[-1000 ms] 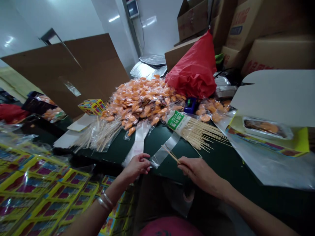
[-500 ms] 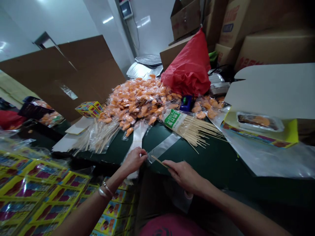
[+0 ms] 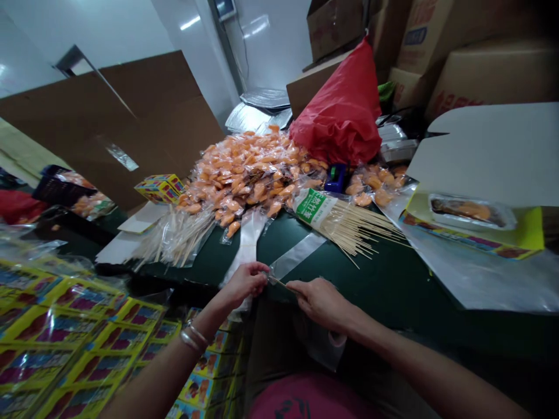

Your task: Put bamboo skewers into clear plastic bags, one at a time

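At the table's near edge, my left hand [image 3: 244, 284] pinches the end of a long clear plastic sleeve [image 3: 300, 255] that lies slanting across the green table. My right hand [image 3: 325, 304] grips thin bamboo skewers [image 3: 280, 283]; how many I cannot make out. Their tips meet the sleeve's end at my left fingers; whether they are inside it I cannot tell. Beyond the hands lies an opened pack of bamboo skewers [image 3: 349, 227] with a green and white label. A stack of flat clear sleeves [image 3: 247, 244] hangs over the edge beside my left hand.
Behind is a heap of orange wrapped pieces [image 3: 248, 174] beside a red bag [image 3: 343, 110]. Bagged skewers [image 3: 174, 235] lie at left. An open yellow box [image 3: 519, 238] holding a tray [image 3: 471, 212] sits at right. Packed yellow boxes [image 3: 82, 343] stand at lower left.
The skewers in my right hand have moved left, so their tips meet the sleeve's end at my left fingers. Before, there was a small gap. The camera view has shifted slightly.
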A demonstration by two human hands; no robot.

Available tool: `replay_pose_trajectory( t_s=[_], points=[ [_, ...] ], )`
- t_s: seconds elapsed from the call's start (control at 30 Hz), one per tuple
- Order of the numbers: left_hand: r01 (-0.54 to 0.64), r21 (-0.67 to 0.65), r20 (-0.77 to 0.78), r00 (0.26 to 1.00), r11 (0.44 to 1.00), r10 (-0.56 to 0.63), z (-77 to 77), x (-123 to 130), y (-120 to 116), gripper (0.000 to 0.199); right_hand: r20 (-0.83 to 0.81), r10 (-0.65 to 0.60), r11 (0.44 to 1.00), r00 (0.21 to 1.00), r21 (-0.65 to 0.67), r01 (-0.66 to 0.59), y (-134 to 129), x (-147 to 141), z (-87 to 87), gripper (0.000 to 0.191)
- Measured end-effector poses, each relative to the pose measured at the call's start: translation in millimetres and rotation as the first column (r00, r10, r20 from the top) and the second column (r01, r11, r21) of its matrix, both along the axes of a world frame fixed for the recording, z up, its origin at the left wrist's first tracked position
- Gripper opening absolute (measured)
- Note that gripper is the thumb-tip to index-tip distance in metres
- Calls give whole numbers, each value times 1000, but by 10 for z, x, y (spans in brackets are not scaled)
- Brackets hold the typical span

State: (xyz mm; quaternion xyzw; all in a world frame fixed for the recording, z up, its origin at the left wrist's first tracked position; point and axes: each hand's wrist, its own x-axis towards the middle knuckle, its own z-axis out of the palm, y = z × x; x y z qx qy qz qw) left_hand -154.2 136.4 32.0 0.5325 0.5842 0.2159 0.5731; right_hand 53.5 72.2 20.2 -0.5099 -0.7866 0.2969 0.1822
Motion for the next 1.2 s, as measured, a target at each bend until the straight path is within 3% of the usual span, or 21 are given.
replay_pose_trajectory(
  t_s=[0.2, 0.37, 0.53, 0.63, 0.77, 0.87, 0.97, 1.07, 1.1, 1.2],
  points=[
    [-80, -33, 184, 979, 996, 85, 14, 58, -199, 39, 3, -126, 992, 992, -9, 126, -73, -112, -18, 34],
    [-161, -110, 308, 933, 981, 187, -46, 134, -373, 55, -175, -232, 972, 957, -10, 233, -165, -209, -55, 37],
    [-119, -130, 323, 934, 984, 155, -131, 160, -421, 51, -358, -243, 967, 902, -162, 196, -233, -317, -151, 37],
    [-86, -111, 314, 942, 990, 117, -159, 181, -437, 48, -364, -316, 948, 876, -150, 279, -130, -338, -193, 37],
    [-36, -96, 343, 937, 995, 67, -172, 270, -428, 47, -435, -397, 915, 808, -120, 385, 198, -313, -153, 36],
    [-19, -118, 466, 882, 993, 72, -142, 372, -357, 44, -503, -431, 900, 749, -178, 398, 400, -236, -75, 31],
    [-50, -223, 633, 752, 973, 184, -76, 469, -260, 40, -612, -427, 900, 665, -219, 376, 366, -122, -12, 37],
    [-28, -297, 726, 642, 955, 245, -15, 562, -212, 41, -746, -381, 888, 546, -131, 441, 144, -70, 10, 42],
    [-9, -299, 745, 622, 954, 239, -6, 598, -216, 41, -762, -344, 879, 548, -56, 474, 77, -83, 13, 41],
    [36, -292, 764, 610, 956, 210, -21, 709, -282, 36, -708, -266, 808, 654, 207, 552, 56, -202, 40, 36]
  ],
)
